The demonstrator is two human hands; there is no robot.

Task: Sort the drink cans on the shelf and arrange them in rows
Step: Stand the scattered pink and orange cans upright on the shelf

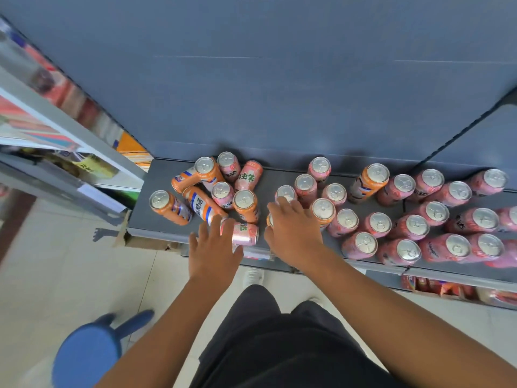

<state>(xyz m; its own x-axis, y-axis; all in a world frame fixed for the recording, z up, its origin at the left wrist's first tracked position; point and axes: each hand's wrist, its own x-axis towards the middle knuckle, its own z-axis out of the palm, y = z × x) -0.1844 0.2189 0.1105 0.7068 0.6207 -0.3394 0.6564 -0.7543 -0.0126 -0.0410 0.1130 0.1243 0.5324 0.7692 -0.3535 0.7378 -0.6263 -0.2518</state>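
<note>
Your left hand (214, 249) lies flat over the front edge of the shelf (158, 175). Its fingers (216, 225) are straight and spread, grasping nothing. Their tips touch a pink can lying on its side (247, 233) just to their right. Just beyond the same fingertips lies a toppled orange can (202, 205).

Your right hand (293, 229) is curled over a can under the palm (269, 220). Only an orange and silver sliver of it shows between the thumb and the bent right fingers (282, 204), which grasp it. Right past those fingertips stands an upright pink can (286, 192).

Between your two hands, a little further back, stands an upright orange can (245, 205). Beyond the left fingers is a jumbled cluster (212, 177) of orange and pink cans, some upright and some tipped over, touching one another.

To the right of the right fingers, upright pink cans (414, 228) stand in rough rows along the shelf. One lone orange can (369, 182) stands among them at the back.

Below the shelf edge on the right, a lower shelf holds red and orange packets (436, 287). A blue stool (86, 357) stands on the tiled floor (70, 270), well back from your left hand.
</note>
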